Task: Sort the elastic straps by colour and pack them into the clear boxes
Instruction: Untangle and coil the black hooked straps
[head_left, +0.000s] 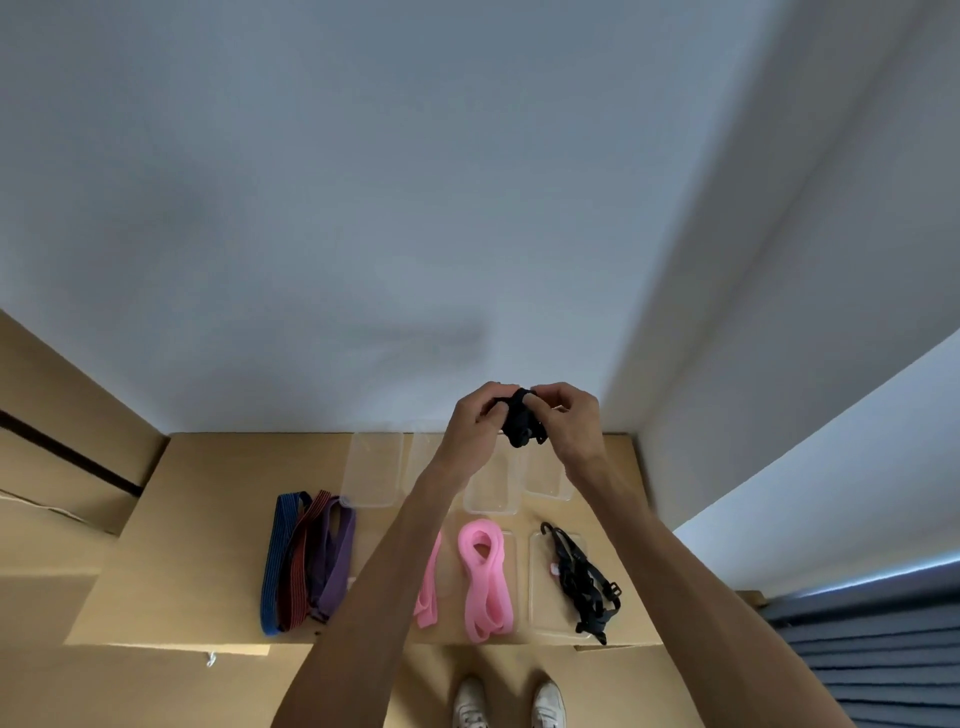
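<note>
Both hands are raised above the far part of the cardboard surface (208, 519), working on a bunched black elastic strap (521, 418) held between them. The left hand (475, 423) pinches the strap's left side with curled fingers, and the right hand (569, 421) pinches its right side the same way; the strap's loose folds hang just below the fingertips, clear of the surface.

Under the hands, along the far edge near the pale wall (363, 208), lie several clear boxes or lids: one clear box (373, 470) stands to the left of the left forearm, and others are partly hidden behind the wrists, so their number is hard to tell.

Nearer, from left to right: a blue strap (275, 561), a red-and-black striped strap (301, 561) and a purple strap (337, 556) lie side by side, overlapping. To their right a pink strap (428, 587) is partly covered by the left forearm, and just beside it a looped pink strap bundle (485, 577) rests on a clear tray. At the right, a tangle of black straps with hooks (584, 582) lies in another clear tray (540, 597).

At the near edge a pair of white shoes (509, 704) shows on the floor. A grey-blue ribbed covering (883, 649) fills the near right corner.
</note>
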